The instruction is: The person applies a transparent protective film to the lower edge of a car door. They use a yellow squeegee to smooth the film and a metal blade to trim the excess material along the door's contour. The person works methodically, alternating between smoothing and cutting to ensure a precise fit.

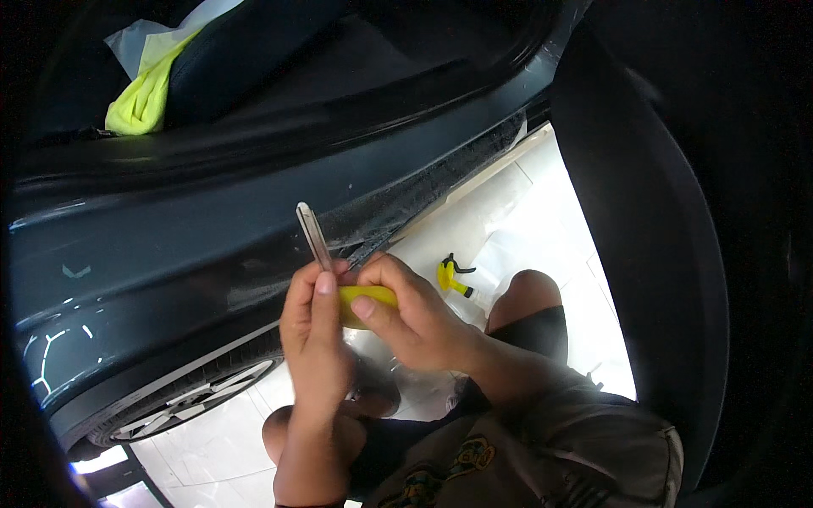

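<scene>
Yellow at right — gripping a block (pixel 370 294) in the right hand (pixel 421 317), pinching a slim tool (pixel 313 237) in the left hand (pixel 317 339) — close beside the car (pixel 212 195).

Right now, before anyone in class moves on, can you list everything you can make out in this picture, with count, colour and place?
Slim strip: one, pale, upright from the left hand
Yellow piece: one, yellow, in the right hand
Car body: one, dark blue-grey, across the left
Car door: one, black, right
Wheel: one, dark tyre, silvery spokes, lower left
Cloth: one, yellow-green, upper left
Sheet: one, whitish, beside the cloth
Spray bottle: one, yellow-and-black head, on the floor
Floor: one, white tiles, below the car
Shirt: one, dark, bottom
Knees: two, bare, below the hands
Left hand: one, bare, centre
Right hand: one, bare, centre
</scene>
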The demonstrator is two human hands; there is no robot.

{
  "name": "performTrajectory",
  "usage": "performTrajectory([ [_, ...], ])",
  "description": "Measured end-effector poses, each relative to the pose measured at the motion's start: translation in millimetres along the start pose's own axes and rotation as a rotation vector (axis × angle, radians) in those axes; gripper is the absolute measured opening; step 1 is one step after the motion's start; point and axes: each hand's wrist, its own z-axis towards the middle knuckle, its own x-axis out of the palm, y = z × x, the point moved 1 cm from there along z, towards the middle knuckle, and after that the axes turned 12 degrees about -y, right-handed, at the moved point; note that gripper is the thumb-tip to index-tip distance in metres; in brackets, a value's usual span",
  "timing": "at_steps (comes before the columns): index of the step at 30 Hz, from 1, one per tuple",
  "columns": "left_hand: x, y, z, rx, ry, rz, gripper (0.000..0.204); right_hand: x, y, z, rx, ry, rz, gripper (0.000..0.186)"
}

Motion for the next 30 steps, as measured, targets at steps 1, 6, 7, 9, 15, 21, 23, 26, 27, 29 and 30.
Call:
performTrajectory([
  [1,2,5,1,0.025,0.001,0.049,0.023,-2,-1,-2,0.006,0.045,-0.008,0.027],
  [6,2,13,6,-0.079,0.052,0.193,0.020,-32,-18,-2,0.249,-0.023,0.256,0.036],
  [7,5,15,5,-0.091,0.092,0.203,0.020,-31,-24,-1,0.118,-0.074,0.192,0.034],
  [9,15,23,1,-0.016,0.116,0.215,0.022,-25,-27,1,0.059,-0.072,0.122,0.030],
  [15,34,29,30,0.293,0.356,0.829,0.030,-43,-54,10,0.372,-0.374,0.420,0.029],
  [21,142,-47,111,0.830,0.414,1.151,0.027,-102,-103,60,0.515,-0.716,0.429,0.027],
  [23,173,-58,146,0.852,0.410,1.457,0.033,-93,-119,75,0.480,-0.848,0.384,0.025],
  [26,183,-51,213,0.681,0.551,1.836,0.043,-80,-125,97,0.427,-0.957,0.461,0.022],
  [27,183,-43,229,0.599,0.617,1.914,0.047,-84,-129,100,0.466,-0.981,0.438,0.021],
  [29,182,-32,251,0.556,0.670,1.912,0.056,-88,-138,105,0.568,-1.035,0.412,0.020],
  [30,188,-24,256,0.543,0.733,1.902,0.061,-91,-145,105,0.557,-1.067,0.426,0.019],
])
